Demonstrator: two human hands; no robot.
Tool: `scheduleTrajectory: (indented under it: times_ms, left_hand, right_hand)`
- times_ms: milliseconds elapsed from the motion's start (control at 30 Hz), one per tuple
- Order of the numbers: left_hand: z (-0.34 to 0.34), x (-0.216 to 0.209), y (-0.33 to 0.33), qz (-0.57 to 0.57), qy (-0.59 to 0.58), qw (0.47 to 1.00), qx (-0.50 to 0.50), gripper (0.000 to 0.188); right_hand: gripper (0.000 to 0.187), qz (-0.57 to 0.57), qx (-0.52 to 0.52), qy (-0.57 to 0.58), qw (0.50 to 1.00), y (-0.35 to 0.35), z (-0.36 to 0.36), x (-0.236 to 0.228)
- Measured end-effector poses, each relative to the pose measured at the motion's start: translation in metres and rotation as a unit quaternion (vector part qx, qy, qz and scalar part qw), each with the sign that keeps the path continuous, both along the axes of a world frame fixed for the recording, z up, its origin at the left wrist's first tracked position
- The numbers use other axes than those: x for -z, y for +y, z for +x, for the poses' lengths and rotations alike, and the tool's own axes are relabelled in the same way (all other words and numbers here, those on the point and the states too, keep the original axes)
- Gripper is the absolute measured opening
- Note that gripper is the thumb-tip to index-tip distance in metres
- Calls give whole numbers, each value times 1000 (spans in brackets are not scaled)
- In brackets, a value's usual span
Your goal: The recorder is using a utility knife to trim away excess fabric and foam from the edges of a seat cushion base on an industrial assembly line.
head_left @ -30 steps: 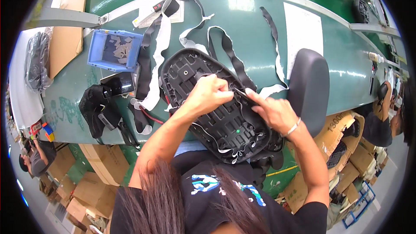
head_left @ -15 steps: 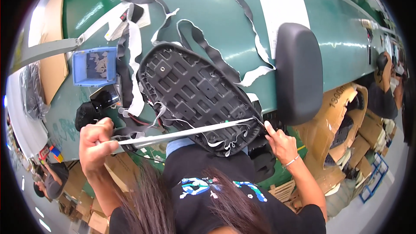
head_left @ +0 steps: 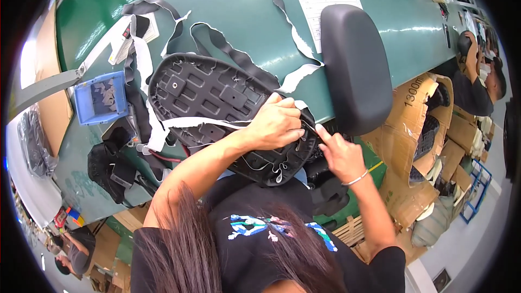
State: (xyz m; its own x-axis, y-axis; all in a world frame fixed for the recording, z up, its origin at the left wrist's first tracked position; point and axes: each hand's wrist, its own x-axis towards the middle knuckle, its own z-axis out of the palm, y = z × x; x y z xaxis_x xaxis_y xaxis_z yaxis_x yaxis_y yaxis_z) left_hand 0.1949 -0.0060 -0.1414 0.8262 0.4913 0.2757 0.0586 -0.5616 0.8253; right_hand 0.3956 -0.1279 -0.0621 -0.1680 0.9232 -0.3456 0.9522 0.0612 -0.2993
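Observation:
A black seat cushion lies with its ribbed plastic base (head_left: 190,89) facing up, near end over the table edge by my body. My left hand (head_left: 275,123) is closed over the right part of this base, pinching the light fabric strip (head_left: 203,122) that trails leftward across it. At the cushion's near right edge, my right hand (head_left: 343,154) is closed on a thin, narrow tool (head_left: 310,127); its exact kind is too small to make out. Frayed, wrinkled trim (head_left: 279,172) shows along the near rim. My left forearm hides part of the base.
A finished-looking black cushion (head_left: 355,68) rests to the right. Cut grey-white strips (head_left: 239,51) curl over the green table (head_left: 217,0). At left are a blue bin (head_left: 101,97) of small pieces and a black mesh object (head_left: 103,168). An open cardboard box (head_left: 404,130) stands right; other people work farther off.
My left hand has moved from the far left, where it stretched the strip taut, to the cushion's right part. The strip now hangs slack. My right hand stays at the rim. The view has shifted.

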Motion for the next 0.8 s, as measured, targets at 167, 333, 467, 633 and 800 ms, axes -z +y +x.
scheduleTrajectory:
  times_ms: [167,333,467,633,800]
  left_hand:
    - [-23,-3,8,-516,-220,828,-5,27]
    - [-37,-19,32,-648,-330,680,-94,26]
    - [-24,-44,50,59,185,960,-200,21]
    - [-31,-4,67,165,125,949,-237,17]
    - [-22,4,79,164,13,952,-258,22]
  right_hand:
    - [60,-12,141,-40,989,-56,-48,3]
    - [54,36,191,65,979,-17,-71,6]
    - [50,25,128,0,991,63,-55,-3]
    - [50,68,95,89,989,81,-49,0]
    - [51,65,60,-8,996,95,-51,6]
